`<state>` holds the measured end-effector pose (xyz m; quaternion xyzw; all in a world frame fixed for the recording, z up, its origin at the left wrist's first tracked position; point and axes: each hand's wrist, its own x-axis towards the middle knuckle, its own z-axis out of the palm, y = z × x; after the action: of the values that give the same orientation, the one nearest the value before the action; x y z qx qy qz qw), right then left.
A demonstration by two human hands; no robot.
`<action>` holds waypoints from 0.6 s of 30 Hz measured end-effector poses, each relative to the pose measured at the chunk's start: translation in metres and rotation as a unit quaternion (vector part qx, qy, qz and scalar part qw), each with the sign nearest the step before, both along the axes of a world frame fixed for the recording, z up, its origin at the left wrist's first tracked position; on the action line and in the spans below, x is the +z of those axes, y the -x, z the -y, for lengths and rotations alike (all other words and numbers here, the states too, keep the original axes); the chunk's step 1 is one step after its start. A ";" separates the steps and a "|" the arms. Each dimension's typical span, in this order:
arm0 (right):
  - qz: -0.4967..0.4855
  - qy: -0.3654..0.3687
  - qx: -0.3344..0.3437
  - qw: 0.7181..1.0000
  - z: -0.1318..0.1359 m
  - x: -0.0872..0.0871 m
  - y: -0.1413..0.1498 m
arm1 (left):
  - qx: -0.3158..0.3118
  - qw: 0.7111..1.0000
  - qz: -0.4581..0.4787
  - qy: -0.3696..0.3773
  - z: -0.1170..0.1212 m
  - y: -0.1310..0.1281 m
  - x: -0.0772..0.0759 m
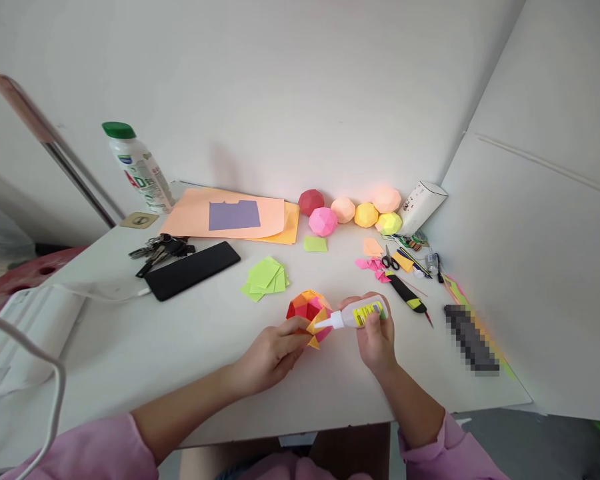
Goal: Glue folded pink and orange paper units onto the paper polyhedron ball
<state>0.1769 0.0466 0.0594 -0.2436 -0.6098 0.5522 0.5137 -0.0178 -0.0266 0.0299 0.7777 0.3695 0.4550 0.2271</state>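
My left hand point(275, 350) is closed, its thumb and fingers pinching a folded yellow-orange paper piece point(320, 320). Right behind that piece lies a partly built paper ball point(307, 303), hollow, with orange, red and pink facets; whether my left fingers touch it too is hard to see. Wrapped around a glue bottle point(363, 312) is my right hand point(379, 337). The bottle is tilted nearly level, clear with a yellow label, and its white nozzle points left with the tip at the yellow-orange piece.
Finished paper balls point(323, 221) sit along the wall. Green paper squares point(267, 279) lie left of my hands, near a black power bank point(193, 270) and keys point(163, 250). Scissors point(393, 261) and a cutter point(405, 292) lie right. A white bottle point(140, 170) stands at the back left.
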 end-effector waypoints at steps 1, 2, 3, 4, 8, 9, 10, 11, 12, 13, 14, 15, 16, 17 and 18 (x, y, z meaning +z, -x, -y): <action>0.006 -0.043 -0.007 0.999 0.002 0.001 -0.001 | 0.003 1.000 -0.005 -0.004 0.001 0.000 0.001; 0.012 -0.085 -0.011 0.996 0.004 0.002 -0.002 | 0.005 1.000 -0.009 -0.007 0.001 0.000 0.002; 0.016 -0.125 -0.011 0.992 0.006 0.003 -0.003 | 0.005 1.000 -0.013 -0.009 0.002 -0.001 0.003; 0.018 -0.162 -0.009 0.987 0.008 0.004 -0.003 | 0.007 1.000 -0.016 -0.011 0.003 -0.001 0.003; 0.034 -0.280 -0.001 0.959 0.012 0.009 -0.002 | 0.011 0.999 -0.022 -0.022 0.004 -0.001 0.005; 0.044 -0.305 -0.001 0.951 0.012 0.010 -0.002 | 0.011 0.999 -0.023 -0.026 0.005 -0.002 0.005; 0.057 -0.330 -0.001 0.942 0.012 0.011 -0.003 | 0.011 0.999 -0.025 -0.030 0.005 -0.002 0.005; 0.071 -0.353 0.001 0.933 0.012 0.012 -0.003 | 0.010 0.999 -0.027 -0.032 0.005 -0.002 0.004; 0.083 -0.375 0.003 0.923 0.012 0.013 -0.003 | 0.010 0.999 -0.029 -0.032 0.005 -0.002 0.004; 0.092 -0.394 0.006 0.914 0.012 0.014 -0.003 | 0.011 0.999 -0.031 -0.032 0.006 -0.002 0.003; 0.099 -0.410 0.008 0.907 0.011 0.015 -0.003 | 0.011 0.999 -0.032 -0.032 0.006 -0.002 0.003; 0.102 -0.423 0.009 0.900 0.011 0.015 -0.004 | 0.011 0.999 -0.031 -0.032 0.006 -0.002 0.002; 0.102 -0.433 0.008 0.896 0.011 0.016 -0.004 | 0.009 0.999 -0.029 -0.032 0.006 -0.002 0.001; 0.101 -0.440 0.005 0.892 0.010 0.016 -0.003 | 0.007 0.999 -0.025 -0.031 0.006 -0.001 0.001; 0.101 -0.443 0.002 0.891 0.010 0.017 -0.003 | 0.004 0.999 -0.022 -0.029 0.005 -0.001 0.000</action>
<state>0.1802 0.0365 0.0763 -0.0436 -0.8400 0.1982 0.5031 -0.0164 -0.0321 0.0302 0.7921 0.3644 0.4493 0.1947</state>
